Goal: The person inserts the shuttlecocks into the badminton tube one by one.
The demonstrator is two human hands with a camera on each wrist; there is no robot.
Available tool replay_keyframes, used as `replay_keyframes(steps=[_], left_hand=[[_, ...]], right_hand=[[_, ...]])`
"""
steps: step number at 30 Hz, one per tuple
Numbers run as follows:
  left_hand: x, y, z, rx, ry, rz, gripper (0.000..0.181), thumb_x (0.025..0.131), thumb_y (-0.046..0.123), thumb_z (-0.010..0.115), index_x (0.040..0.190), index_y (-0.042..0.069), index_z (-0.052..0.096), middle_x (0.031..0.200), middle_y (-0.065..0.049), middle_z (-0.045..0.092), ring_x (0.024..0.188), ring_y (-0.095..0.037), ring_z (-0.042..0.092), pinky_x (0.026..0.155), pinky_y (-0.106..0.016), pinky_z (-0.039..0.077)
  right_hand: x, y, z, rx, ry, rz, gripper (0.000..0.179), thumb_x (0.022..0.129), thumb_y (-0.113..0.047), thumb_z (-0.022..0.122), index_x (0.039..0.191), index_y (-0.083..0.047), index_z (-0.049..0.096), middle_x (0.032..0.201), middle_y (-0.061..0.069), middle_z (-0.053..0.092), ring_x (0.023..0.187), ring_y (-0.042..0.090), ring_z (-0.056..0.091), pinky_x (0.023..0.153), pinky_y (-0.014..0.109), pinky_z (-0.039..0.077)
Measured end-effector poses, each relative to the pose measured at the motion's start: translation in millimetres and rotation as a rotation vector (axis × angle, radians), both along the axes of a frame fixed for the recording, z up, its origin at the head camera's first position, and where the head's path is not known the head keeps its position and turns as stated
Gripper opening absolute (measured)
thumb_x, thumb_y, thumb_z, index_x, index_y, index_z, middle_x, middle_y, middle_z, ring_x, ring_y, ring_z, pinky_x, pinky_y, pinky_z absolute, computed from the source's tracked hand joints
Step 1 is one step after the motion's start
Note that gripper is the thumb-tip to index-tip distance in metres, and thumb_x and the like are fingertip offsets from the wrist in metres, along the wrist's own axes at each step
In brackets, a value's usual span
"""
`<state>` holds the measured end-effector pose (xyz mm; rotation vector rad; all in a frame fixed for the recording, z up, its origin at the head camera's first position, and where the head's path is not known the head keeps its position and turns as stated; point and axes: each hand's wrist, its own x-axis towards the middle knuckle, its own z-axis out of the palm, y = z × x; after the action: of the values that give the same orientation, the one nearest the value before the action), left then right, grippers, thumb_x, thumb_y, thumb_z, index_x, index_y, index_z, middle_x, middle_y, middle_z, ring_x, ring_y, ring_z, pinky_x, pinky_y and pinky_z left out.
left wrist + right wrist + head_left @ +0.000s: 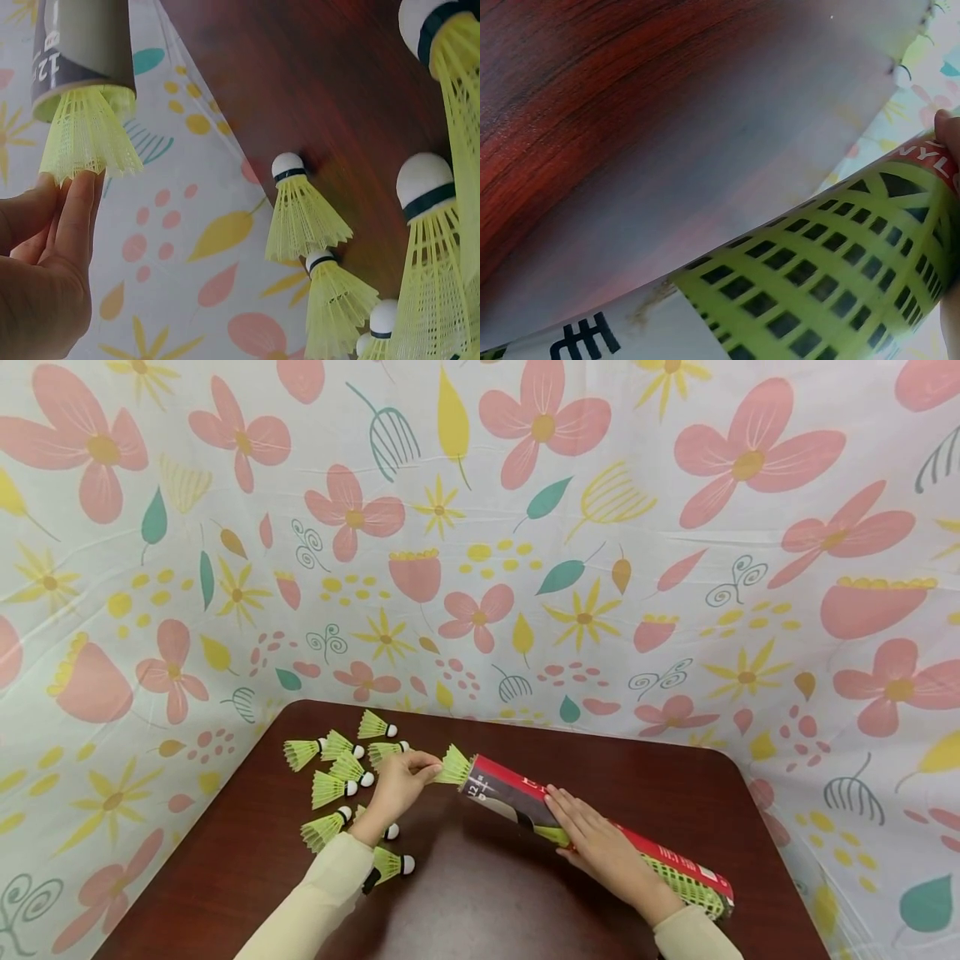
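Observation:
A long red, black and green shuttlecock tube lies slantwise on the dark wooden table. A yellow-green shuttlecock sticks skirt-first out of its left mouth. My left hand pinches the rim of that skirt with thumb and fingertips. My right hand lies flat on the middle of the tube, fingers straight along it. In the right wrist view one fingertip shows at the tube's edge.
Several loose yellow-green shuttlecocks lie scattered on the table's left part, under and around my left forearm. A flowered cloth hangs behind and around the table. The table's rounded edges are near on the left and right.

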<state>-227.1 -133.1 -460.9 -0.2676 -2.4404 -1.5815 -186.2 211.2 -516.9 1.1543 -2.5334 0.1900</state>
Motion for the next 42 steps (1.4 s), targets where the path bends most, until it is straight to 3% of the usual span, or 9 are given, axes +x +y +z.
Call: replay_keyframes(steps=[6, 9, 12, 14, 17, 24, 33, 42], left_hand=[[0.7, 2.7, -8.5, 0.005, 0.057, -0.056, 0.004, 0.086, 0.006, 0.071, 0.084, 0.005, 0.075, 0.079, -0.006, 0.072, 0.068, -0.015, 0.068, 0.058, -0.026, 0.053], [0.9, 3.9, -10.0, -0.003, 0.087, -0.073, 0.006, 0.087, 0.007, 0.07, 0.083, 0.005, 0.074, 0.078, -0.004, 0.071, 0.066, -0.012, 0.067, 0.056, -0.025, 0.052], [1.8, 6.3, -9.7, -0.013, 0.055, -0.068, 0.005, 0.087, 0.007, 0.071, 0.084, 0.005, 0.074, 0.08, -0.006, 0.072, 0.067, -0.013, 0.067, 0.057, -0.025, 0.052], [2.2, 8.0, -8.7, -0.012, 0.008, -0.058, 0.005, 0.086, 0.006, 0.071, 0.084, 0.006, 0.075, 0.08, -0.006, 0.072, 0.068, -0.016, 0.067, 0.058, -0.025, 0.052], [2.4, 9.9, -8.9, -0.015, -0.021, -0.052, 0.004, 0.086, 0.005, 0.071, 0.083, 0.006, 0.075, 0.08, -0.007, 0.072, 0.069, -0.02, 0.068, 0.058, -0.024, 0.051], [1.5, 13.7, -11.5, -0.004, -0.008, -0.082, 0.006, 0.086, 0.007, 0.072, 0.083, 0.002, 0.074, 0.08, -0.008, 0.072, 0.07, -0.019, 0.069, 0.058, -0.021, 0.051], [1.6, 16.9, -13.4, 0.033, -0.053, -0.111, 0.004, 0.085, 0.004, 0.072, 0.084, 0.002, 0.075, 0.082, -0.01, 0.073, 0.073, -0.018, 0.07, 0.062, -0.027, 0.056], [-0.6, 17.5, -14.5, 0.003, -0.047, -0.134, 0.004, 0.085, 0.001, 0.072, 0.084, 0.001, 0.075, 0.081, -0.011, 0.072, 0.071, -0.016, 0.069, 0.06, -0.024, 0.054]], right_hand=[[0.9, -1.9, 0.7, -0.006, -0.012, 0.001, 0.078, 0.096, -0.056, 0.036, 0.153, -0.006, 0.021, 0.158, 0.01, 0.021, 0.144, 0.022, 0.024, 0.115, 0.022, 0.003], [1.9, -3.0, 1.1, 0.002, -0.029, -0.004, 0.083, 0.093, -0.049, 0.055, 0.154, -0.006, 0.018, 0.159, 0.01, 0.02, 0.144, 0.021, 0.022, 0.115, 0.021, 0.001], [3.0, -3.7, 0.9, -0.002, -0.043, -0.003, 0.096, 0.083, -0.036, 0.076, 0.154, -0.006, 0.018, 0.159, 0.01, 0.021, 0.144, 0.022, 0.021, 0.114, 0.02, 0.0], [3.3, -3.9, 0.5, -0.003, -0.041, -0.001, 0.103, 0.077, -0.029, 0.082, 0.154, -0.006, 0.018, 0.158, 0.012, 0.022, 0.144, 0.022, 0.022, 0.114, 0.02, -0.001], [3.9, -4.0, 0.3, -0.008, -0.043, 0.001, 0.104, 0.076, -0.028, 0.083, 0.154, -0.006, 0.018, 0.158, 0.012, 0.023, 0.144, 0.022, 0.022, 0.114, 0.02, -0.001], [4.5, -3.8, 2.5, 0.013, -0.04, -0.009, 0.092, 0.087, -0.041, 0.069, 0.155, -0.009, 0.017, 0.16, 0.006, 0.017, 0.145, 0.02, 0.021, 0.115, 0.019, 0.001], [4.8, -6.8, 2.3, 0.009, -0.076, -0.022, 0.109, 0.073, -0.026, 0.085, 0.155, -0.01, 0.014, 0.161, 0.005, 0.014, 0.145, 0.02, 0.019, 0.114, 0.019, -0.002], [5.5, -7.3, 2.3, 0.012, -0.05, -0.012, 0.108, 0.073, -0.027, 0.085, 0.154, -0.008, 0.017, 0.16, 0.008, 0.018, 0.144, 0.021, 0.021, 0.114, 0.019, -0.002]])
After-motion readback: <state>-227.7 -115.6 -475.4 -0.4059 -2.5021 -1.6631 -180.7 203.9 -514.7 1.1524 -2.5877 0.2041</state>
